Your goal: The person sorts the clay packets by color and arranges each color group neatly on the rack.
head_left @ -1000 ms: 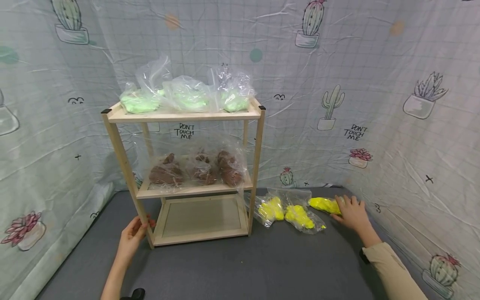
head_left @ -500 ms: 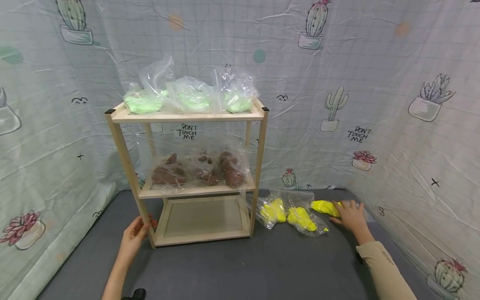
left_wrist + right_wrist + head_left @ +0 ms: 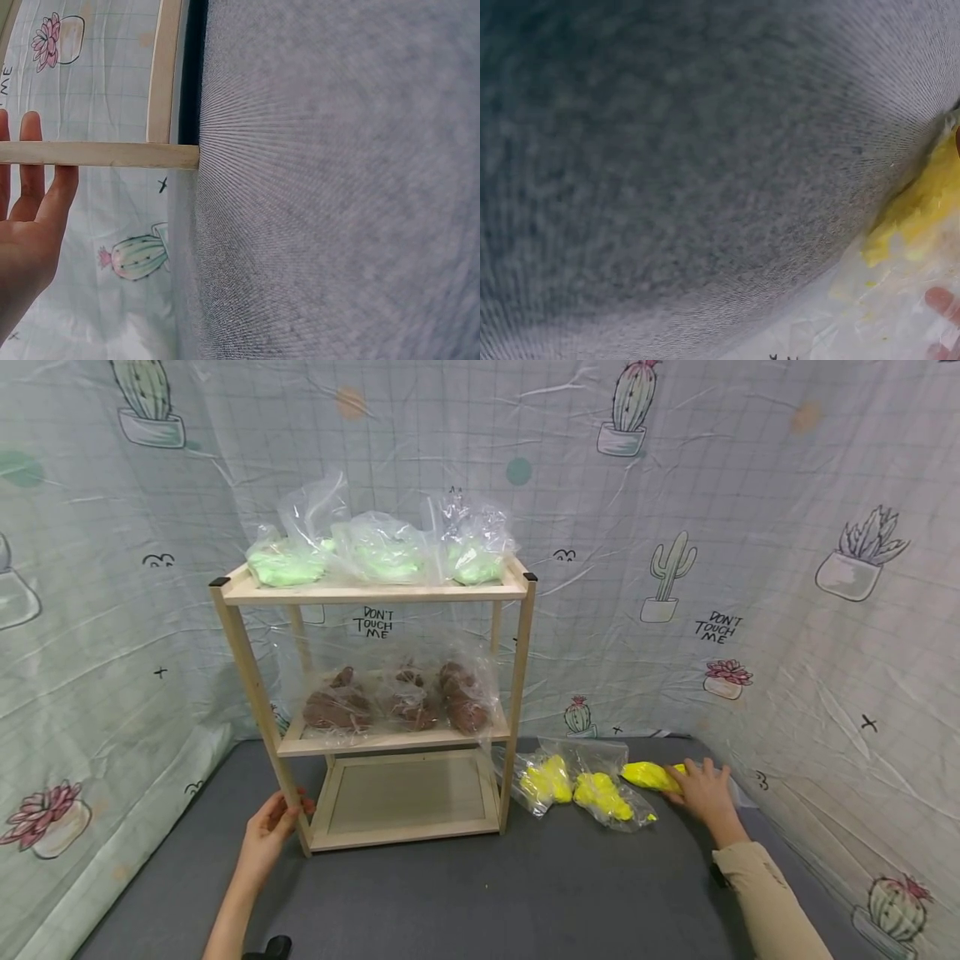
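Note:
In the head view, my left hand (image 3: 268,823) holds the front left post of a wooden shelf rack (image 3: 405,839), low down near the table. The left wrist view shows fingers (image 3: 54,206) crossing the post (image 3: 112,154). Far to the right, my right hand (image 3: 705,793) grips a clear plastic bag with a bright yellow, clay-like lump (image 3: 647,775), which lies on the dark table. Its fingers cover the bag's right part. Yellow filling (image 3: 922,199) and crinkled plastic show at the edge of the right wrist view, with fingertips (image 3: 939,300) seen there.
Two more bags of yellow lumps (image 3: 546,779) (image 3: 602,796) lie between the rack and my right hand. Bags of pale green lumps (image 3: 386,556) fill the top shelf, bags of brown lumps (image 3: 408,706) the middle one. Cactus-printed cloth (image 3: 600,610) surrounds the table (image 3: 480,902).
The head view has shifted slightly. My right hand's fingers have moved a little on the yellow bag, with a bit more yellow showing between them. My left hand stays on the post.

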`<move>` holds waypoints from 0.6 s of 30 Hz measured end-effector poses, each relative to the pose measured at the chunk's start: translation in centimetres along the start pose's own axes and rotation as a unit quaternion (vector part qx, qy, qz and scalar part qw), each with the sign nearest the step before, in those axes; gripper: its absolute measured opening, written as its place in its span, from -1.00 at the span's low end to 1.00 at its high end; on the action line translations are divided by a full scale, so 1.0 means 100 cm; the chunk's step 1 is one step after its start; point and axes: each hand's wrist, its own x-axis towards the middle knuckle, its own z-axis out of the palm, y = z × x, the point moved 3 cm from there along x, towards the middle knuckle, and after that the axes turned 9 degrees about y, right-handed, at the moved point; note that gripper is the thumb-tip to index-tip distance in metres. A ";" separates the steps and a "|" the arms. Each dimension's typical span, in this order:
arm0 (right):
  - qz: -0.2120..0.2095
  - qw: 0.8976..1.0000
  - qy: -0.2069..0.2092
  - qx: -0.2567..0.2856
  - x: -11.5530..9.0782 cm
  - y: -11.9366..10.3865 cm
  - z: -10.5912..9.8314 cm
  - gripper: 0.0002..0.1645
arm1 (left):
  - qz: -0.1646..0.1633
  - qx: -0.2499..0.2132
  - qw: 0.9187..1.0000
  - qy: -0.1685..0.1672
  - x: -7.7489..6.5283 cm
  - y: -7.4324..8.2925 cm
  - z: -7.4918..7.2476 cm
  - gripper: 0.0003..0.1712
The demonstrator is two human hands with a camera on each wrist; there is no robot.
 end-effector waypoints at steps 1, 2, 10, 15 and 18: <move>0.002 1.000 -0.001 0.003 0.000 0.000 -0.001 -0.48 | 0.001 -0.001 1.000 -0.001 0.000 0.000 0.000 -0.75; 0.004 1.000 -0.003 0.005 -0.001 0.001 -0.003 -0.49 | 0.001 -0.002 1.000 -0.001 0.000 0.000 0.000 -0.75; 0.008 1.000 -0.001 0.029 -0.010 0.008 -0.011 -0.55 | 0.000 -0.002 1.000 -0.004 0.000 -0.001 -0.001 -0.74; -0.007 0.999 0.028 0.035 -0.014 0.010 -0.021 -0.59 | 0.003 -0.007 1.000 -0.004 0.000 -0.001 -0.001 -0.74; -0.014 0.998 0.055 0.033 -0.016 0.009 -0.028 -0.59 | 0.006 -0.008 1.000 -0.007 0.000 -0.001 -0.001 -0.74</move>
